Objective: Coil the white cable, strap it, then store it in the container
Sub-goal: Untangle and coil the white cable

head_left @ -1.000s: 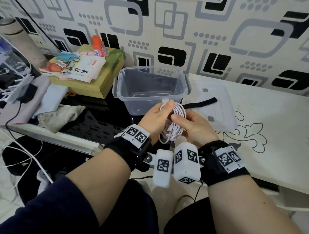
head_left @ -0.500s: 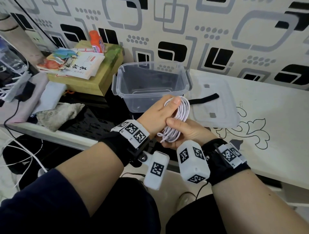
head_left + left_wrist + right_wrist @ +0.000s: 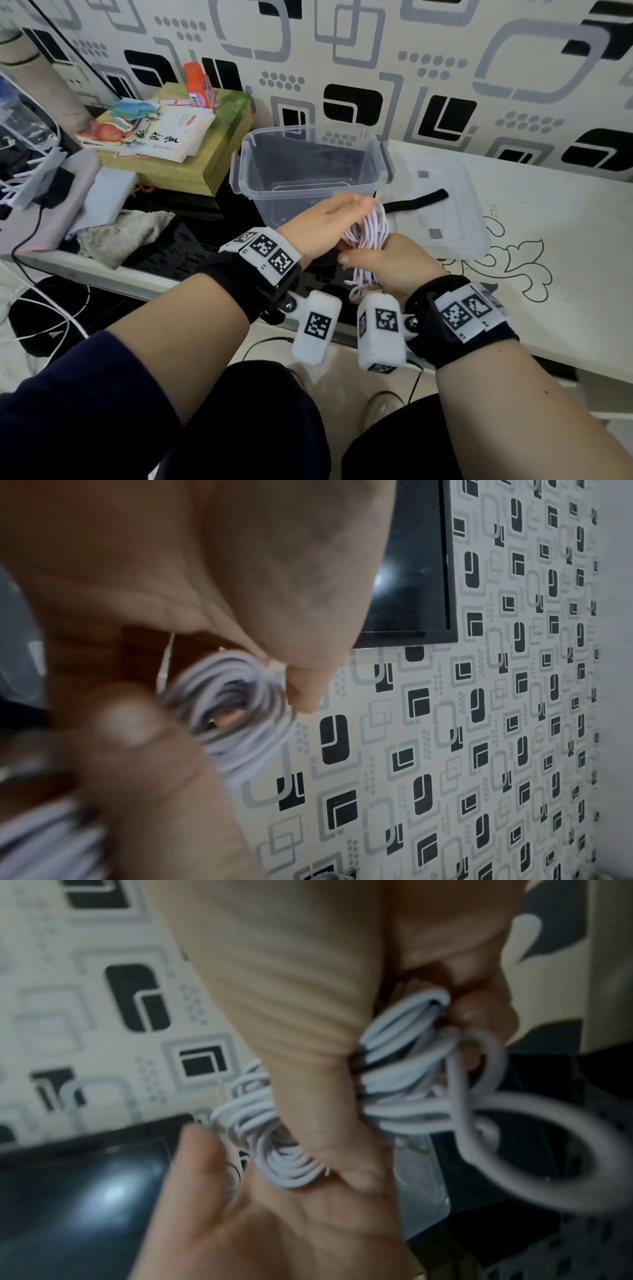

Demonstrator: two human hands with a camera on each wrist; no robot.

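My right hand clamps the coiled white cable over the table's front edge, before the container; my left hand, fingers straight, steadies it. Reaching for the strap could spring loops loose.

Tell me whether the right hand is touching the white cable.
Touching. The right wrist view shows the right hand curled round the white cable, with no gap between them; the head view agrees.

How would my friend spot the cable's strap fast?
Look at the white table under the patterned wall. A clear flat lid lies there, right of the clear container. The strap is the thin black strip on that lid, the only black thing on it.
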